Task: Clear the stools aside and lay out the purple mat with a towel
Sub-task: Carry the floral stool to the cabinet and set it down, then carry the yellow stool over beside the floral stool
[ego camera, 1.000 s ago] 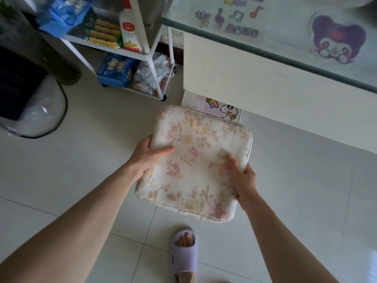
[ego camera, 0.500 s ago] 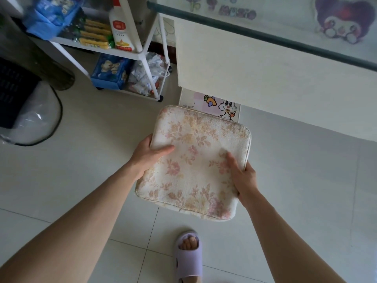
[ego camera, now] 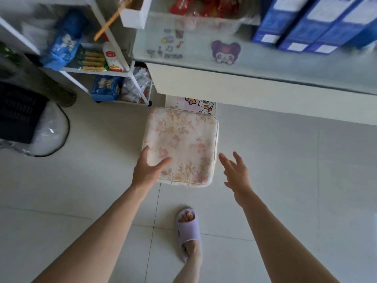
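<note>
A square stool with a pale floral cushion top (ego camera: pixel 181 144) stands on the tiled floor just in front of the white table. My left hand (ego camera: pixel 148 168) lies over its near left corner, fingers spread and relaxed, thumb on the cushion. My right hand (ego camera: pixel 236 172) hovers open beside the stool's right edge, fingers spread, not touching it. Behind the stool, a second stool (ego camera: pixel 201 104) with a cartoon rabbit print peeks out from under the table. No purple mat or towel is in view.
A glass-topped white table (ego camera: pixel 244 88) with blue boxes (ego camera: pixel 306 23) fills the upper right. A white rack of snacks and bottles (ego camera: pixel 106 72) stands at upper left, a dark object in clear plastic (ego camera: pixel 30 123) at far left. My slippered foot (ego camera: pixel 187 229) is below.
Both hands held the floral stool up by its sides; now it stands lower and farther forward near the table. My right hand has let go and my left has loosened. The view tilted up.
</note>
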Action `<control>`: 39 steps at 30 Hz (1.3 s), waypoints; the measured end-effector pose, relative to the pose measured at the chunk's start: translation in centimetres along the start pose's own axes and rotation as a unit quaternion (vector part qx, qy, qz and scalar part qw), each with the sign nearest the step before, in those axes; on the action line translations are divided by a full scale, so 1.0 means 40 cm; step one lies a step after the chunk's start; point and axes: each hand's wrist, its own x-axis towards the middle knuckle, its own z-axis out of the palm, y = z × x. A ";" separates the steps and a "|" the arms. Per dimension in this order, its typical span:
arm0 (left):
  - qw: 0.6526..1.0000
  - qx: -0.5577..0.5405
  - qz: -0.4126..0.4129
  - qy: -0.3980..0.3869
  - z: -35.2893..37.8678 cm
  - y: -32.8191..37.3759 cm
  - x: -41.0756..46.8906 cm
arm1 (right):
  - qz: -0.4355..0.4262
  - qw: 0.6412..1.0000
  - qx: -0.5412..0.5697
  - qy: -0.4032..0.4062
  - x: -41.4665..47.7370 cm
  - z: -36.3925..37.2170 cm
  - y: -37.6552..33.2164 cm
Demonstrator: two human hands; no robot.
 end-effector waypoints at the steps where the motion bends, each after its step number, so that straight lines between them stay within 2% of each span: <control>1: 1.000 -0.007 0.002 -0.010 0.016 0.012 -0.040 | -0.006 1.000 0.008 0.004 -0.034 -0.026 -0.001; 8: 0.993 0.037 0.062 -0.097 0.182 0.060 -0.354 | -0.022 0.995 0.073 0.068 -0.287 -0.265 0.080; 12: 0.982 0.062 0.104 -0.147 0.304 0.048 -0.559 | -0.039 0.985 0.127 0.113 -0.462 -0.427 0.186; 17: 0.954 0.121 0.144 -0.233 0.483 -0.031 -0.892 | -0.046 0.954 0.224 0.195 -0.757 -0.665 0.394; 26: 0.885 0.225 0.195 -0.359 0.763 -0.186 -1.361 | -0.007 0.873 0.360 0.329 -1.158 -0.965 0.754; 35: 0.781 0.315 0.224 -0.491 1.082 -0.381 -1.716 | 0.026 0.763 0.455 0.458 -1.415 -1.201 1.093; 36: 0.761 0.335 0.225 -0.508 1.161 -0.428 -1.782 | 0.036 0.740 0.473 0.477 -1.451 -1.257 1.168; 39: 0.751 0.340 0.223 -0.520 1.208 -0.450 -1.820 | 0.038 0.730 0.484 0.481 -1.471 -1.286 1.210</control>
